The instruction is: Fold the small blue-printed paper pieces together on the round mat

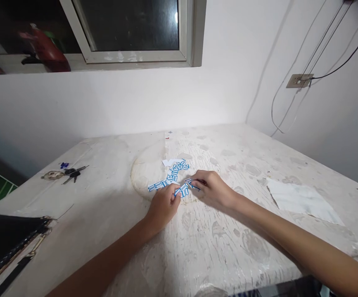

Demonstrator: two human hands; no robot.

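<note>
Lying left of the hands [163, 205]: keys [70, 173]; right: white paper [299, 200].

Landmark: white worn table [247, 231], set in the corner of white walls.
Paper pieces: small white slips with blue print [170, 178], scattered at the table's middle, some overlapping.
Left hand [163, 205]: fingertips pinch one slip [181, 190] at the near edge of the scatter.
Right hand [211, 190]: fingertips pinch another slip [192, 184], just beside the left hand's slip.
Keys [69, 173]: on the table's far left part, well apart from the slips.
Paper sheet [301, 200]: flat on the table's right side.
Black bag [7, 243]: at the table's near left edge.
Window [129, 31]: above the table's far edge.
</note>
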